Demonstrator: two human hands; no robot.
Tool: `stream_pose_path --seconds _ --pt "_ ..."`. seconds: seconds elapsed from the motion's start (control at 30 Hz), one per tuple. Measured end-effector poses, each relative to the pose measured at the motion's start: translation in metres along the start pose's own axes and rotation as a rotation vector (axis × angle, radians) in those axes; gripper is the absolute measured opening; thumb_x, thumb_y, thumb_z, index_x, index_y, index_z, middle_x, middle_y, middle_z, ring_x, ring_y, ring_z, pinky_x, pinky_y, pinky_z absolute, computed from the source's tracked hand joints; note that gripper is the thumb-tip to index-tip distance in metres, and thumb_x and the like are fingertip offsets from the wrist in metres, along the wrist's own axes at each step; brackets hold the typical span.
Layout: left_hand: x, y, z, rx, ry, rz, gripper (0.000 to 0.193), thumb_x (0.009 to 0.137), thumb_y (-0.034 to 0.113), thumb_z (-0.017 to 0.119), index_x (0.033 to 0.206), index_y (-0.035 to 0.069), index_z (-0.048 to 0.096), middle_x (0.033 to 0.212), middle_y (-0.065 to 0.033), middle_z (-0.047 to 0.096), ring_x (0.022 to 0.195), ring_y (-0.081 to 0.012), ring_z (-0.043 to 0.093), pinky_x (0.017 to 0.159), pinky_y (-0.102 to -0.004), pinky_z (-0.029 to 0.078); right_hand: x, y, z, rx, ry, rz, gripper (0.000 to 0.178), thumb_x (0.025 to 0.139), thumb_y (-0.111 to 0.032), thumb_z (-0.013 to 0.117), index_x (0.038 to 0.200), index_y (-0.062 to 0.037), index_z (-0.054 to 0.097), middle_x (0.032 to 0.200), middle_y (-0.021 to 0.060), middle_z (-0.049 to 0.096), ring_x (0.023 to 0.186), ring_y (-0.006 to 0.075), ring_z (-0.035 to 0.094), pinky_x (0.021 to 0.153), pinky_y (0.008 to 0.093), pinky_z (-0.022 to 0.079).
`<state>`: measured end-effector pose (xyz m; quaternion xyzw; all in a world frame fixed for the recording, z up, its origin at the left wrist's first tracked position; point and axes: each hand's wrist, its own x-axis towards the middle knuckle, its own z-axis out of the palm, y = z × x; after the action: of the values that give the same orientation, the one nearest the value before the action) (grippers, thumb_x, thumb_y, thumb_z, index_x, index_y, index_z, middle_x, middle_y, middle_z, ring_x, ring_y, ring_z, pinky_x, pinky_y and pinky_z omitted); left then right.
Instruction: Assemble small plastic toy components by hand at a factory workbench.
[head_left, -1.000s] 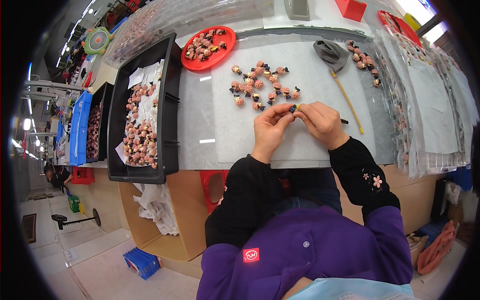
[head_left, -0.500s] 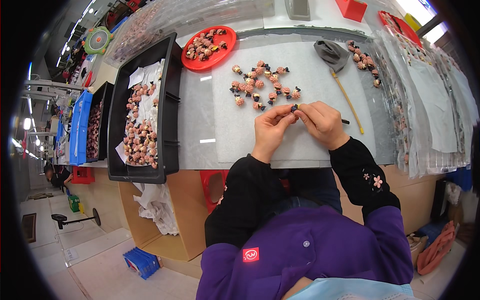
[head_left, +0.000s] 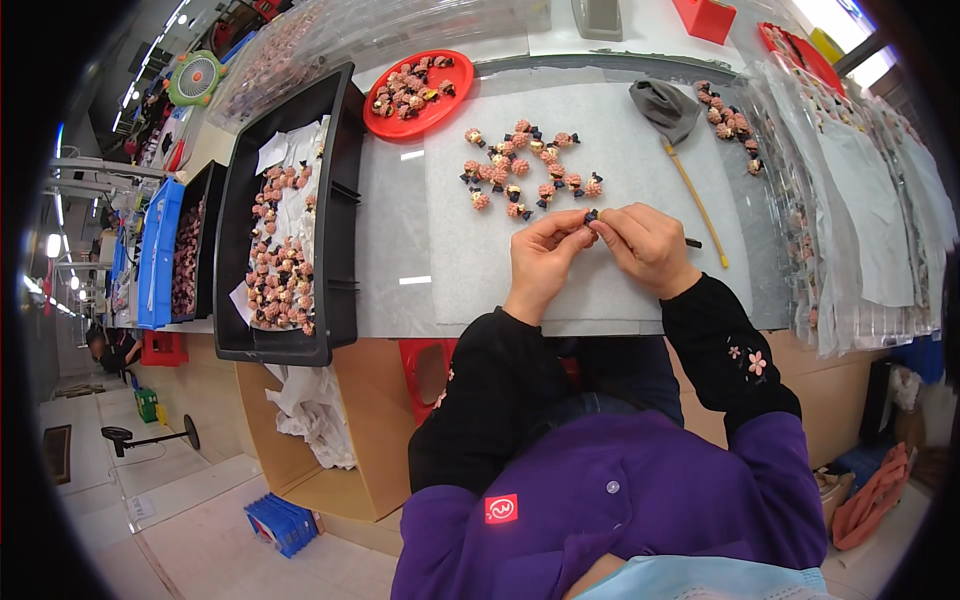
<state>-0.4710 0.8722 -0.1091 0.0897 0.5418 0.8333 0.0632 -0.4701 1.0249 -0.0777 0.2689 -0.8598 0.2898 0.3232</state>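
Close together over the white sheet (head_left: 480, 295), my left hand (head_left: 543, 258) and my right hand (head_left: 648, 248) pinch one small figurine (head_left: 591, 215) between their fingertips. Its dark blue part shows; the fingers cover the rest. A thin dark stick, perhaps a tool handle (head_left: 693, 243), pokes out past my right hand, most of it hidden. Beyond my fingers lies a loose cluster of small figurines (head_left: 520, 167) with pink knobbly tops and dark blue parts.
A red round plate (head_left: 455, 98) and a black crate (head_left: 345, 215) at left hold more figurines. To the right lie a grey cloth (head_left: 664, 108) on a yellow stick (head_left: 692, 195) and a row of figurines (head_left: 730, 122). Plastic-wrapped trays (head_left: 860, 200) stand at far right.
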Motion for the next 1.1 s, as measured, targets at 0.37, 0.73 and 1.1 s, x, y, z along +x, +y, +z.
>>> stream_pose_path --seconds 0.37,0.73,1.1 --pt "-0.001 0.0 0.001 -0.008 -0.005 0.001 0.021 0.077 -0.008 0.055 0.098 -0.005 0.058 0.091 -0.0107 0.061 0.079 -0.0135 0.059 0.072 -0.0237 0.049 -0.003 0.0 0.0 -0.026 0.013 0.003 0.013 0.071 -0.012 0.065 0.079 -0.0058 0.057 0.06 0.0031 0.053 0.054 0.0178 0.054 0.044 0.029 0.042" --pt "0.002 0.001 0.001 -0.001 0.035 -0.005 0.021 0.077 -0.006 0.056 0.098 -0.006 0.058 0.088 -0.0113 0.062 0.077 -0.0148 0.06 0.071 -0.0253 0.049 0.003 0.001 0.004 0.011 0.178 -0.077 0.012 0.071 -0.011 0.066 0.075 -0.0052 0.057 0.06 0.0028 0.054 0.051 0.0177 0.053 0.043 0.029 0.041" --pt "0.001 0.004 -0.001 -0.051 0.082 0.008 0.02 0.079 -0.003 0.055 0.099 -0.004 0.058 0.091 -0.0108 0.062 0.08 -0.0175 0.061 0.074 -0.028 0.049 0.002 0.0 -0.016 0.065 0.063 -0.023 0.015 0.073 -0.007 0.064 0.085 -0.0007 0.058 0.064 0.0095 0.055 0.054 0.0241 0.054 0.048 0.0321 0.043"
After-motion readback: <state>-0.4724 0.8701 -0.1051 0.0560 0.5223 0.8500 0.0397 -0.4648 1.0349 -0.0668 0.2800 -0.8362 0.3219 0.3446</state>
